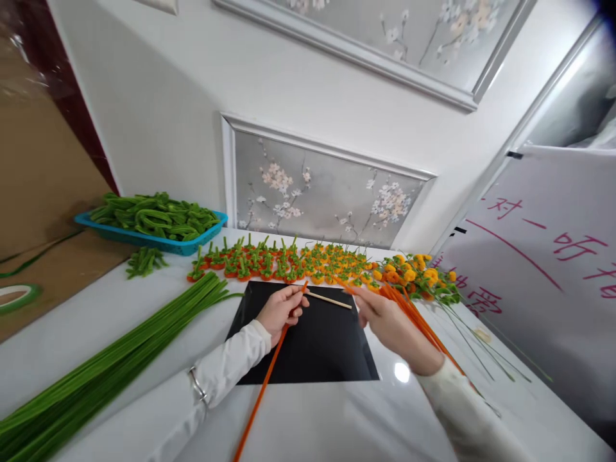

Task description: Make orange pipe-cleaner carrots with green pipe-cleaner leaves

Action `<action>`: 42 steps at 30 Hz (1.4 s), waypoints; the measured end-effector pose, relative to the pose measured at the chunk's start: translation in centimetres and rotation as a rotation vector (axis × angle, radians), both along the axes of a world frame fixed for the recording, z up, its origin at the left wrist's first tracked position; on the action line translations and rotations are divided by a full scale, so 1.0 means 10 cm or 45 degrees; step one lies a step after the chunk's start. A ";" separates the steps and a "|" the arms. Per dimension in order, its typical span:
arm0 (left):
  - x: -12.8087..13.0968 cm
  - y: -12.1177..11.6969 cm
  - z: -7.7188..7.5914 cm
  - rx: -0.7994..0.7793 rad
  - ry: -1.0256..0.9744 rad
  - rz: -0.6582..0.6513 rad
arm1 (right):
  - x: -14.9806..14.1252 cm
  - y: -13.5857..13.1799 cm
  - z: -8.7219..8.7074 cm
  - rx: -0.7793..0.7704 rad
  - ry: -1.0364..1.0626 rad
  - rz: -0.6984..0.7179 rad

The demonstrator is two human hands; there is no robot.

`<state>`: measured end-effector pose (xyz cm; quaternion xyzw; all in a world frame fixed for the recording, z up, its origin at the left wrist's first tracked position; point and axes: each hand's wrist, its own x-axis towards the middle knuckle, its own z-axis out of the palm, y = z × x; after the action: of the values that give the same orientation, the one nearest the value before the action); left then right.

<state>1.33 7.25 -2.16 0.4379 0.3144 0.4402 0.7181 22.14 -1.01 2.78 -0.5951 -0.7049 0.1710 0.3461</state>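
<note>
My left hand (282,313) is closed, pinching an orange pipe cleaner (271,372) whose tip sticks up past the fingertips. Its long tail runs down toward the table's near edge. My right hand (394,327) is closed at the fingertips, where a short bit of orange pipe cleaner (341,282) shows; whether it belongs to the same strand I cannot tell. Both hands are above a black mat (317,359). A thin wooden stick (330,299) lies on the mat between them. Behind the right wrist is a bundle of orange pipe cleaners (409,311).
Long green pipe cleaners (120,350) lie at left. A blue tray (192,245) holds curled green pieces, with a small green pile (145,262) beside it. Orange-and-green pieces (245,263) and yellow flowers (409,274) line the back. Green tape (22,298) rests on cardboard at far left.
</note>
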 end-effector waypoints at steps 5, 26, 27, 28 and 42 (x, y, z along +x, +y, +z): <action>-0.01 -0.05 0.02 0.056 -0.064 0.158 | -0.59 0.33 -0.24 0.115 0.348 0.068; 0.12 -0.23 0.02 0.268 0.226 0.075 | -0.59 0.29 -0.51 0.198 0.531 -0.090; 0.12 -0.23 0.02 0.290 0.253 0.078 | -0.59 0.30 -0.52 0.200 0.538 -0.081; 0.12 -0.23 0.02 0.311 0.276 0.085 | -0.60 0.30 -0.52 0.197 0.554 -0.067; 0.10 -0.20 0.00 0.338 0.351 0.107 | -0.63 0.35 -0.53 -0.204 1.264 0.011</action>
<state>2.37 5.25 -2.16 0.5715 0.3667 0.4432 0.5852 15.85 2.48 -2.55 -0.4638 -0.4422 0.4886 0.5921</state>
